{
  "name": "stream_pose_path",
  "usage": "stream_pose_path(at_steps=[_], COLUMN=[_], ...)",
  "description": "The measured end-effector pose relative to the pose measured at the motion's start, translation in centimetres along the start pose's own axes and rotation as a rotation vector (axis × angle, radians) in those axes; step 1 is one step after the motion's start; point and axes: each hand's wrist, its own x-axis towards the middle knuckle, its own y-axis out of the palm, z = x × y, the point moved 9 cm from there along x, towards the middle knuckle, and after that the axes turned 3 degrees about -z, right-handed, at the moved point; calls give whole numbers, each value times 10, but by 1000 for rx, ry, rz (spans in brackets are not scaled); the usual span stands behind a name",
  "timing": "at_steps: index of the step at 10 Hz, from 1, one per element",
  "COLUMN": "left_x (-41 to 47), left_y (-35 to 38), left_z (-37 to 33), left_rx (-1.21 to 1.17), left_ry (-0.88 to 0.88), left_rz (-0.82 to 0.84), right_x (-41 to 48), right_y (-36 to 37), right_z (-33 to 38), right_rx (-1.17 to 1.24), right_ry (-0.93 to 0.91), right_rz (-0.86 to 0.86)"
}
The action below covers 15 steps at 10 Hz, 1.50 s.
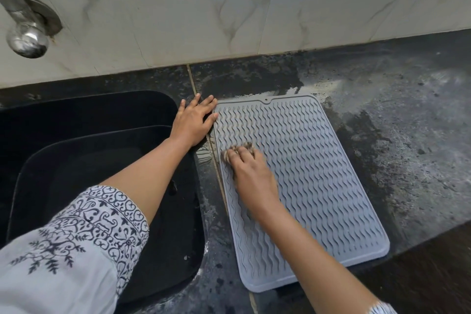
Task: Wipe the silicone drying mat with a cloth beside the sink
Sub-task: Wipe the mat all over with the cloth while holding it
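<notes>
Head: hands [193,120] [251,173], cloth [247,146] at left of mat [318,160]

The left sleeve [76,245] is loose pale grey cloth, its cuff banded with dark navy scrolls and leafy sprigs; the right sleeve [382,310] matches.

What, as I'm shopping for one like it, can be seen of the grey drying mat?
The drying mat is grey, rectangular with rounded corners, seemingly silicone, covered in rows of wavy ridges inside a plain rim, with a small hole at its far edge. It lies flat on the dark countertop right of the sink. The left hand touches its far left corner with straight fingers; the right hand holds a cloth on its left part.
</notes>
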Motion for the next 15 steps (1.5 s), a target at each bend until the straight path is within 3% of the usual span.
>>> stream_pose_path(at_steps=[2,4,6,7,9,10,11,12,13,15], left_x=[1,1,3,2,0,0,1,1,0,0], left_y=[1,0,0,1,1,1,1,0,0,1], left_z=[1,1,1,0,-1,-1,0,-1,-2,0], left_rx=[-12,1,6,-3,-9,-3,4,16,13,5], left_ry=[-7,-17,-20,-26,-26,-25,-31,-29,-26,-31], left_rz=[0,-12,-18,-10,4,3,3,-2,-7,9], right_x=[-52,51,62,43,-50,-45,1,31,29,-49], right_y=[-18,-19,12,2,-8,-22,-41,-3,29,5], right_z=[0,-34,-36,-30,-18,-18,-18,-8,-8,6], right_rx=[-37,66,36,5,-71,-23,145,107,46,50], right_ry=[-40,130,26,-51,-138,-120,3,23,-11,-169], right_rz=[356,84,-101,-96,264,362,71,-12,-20,0])
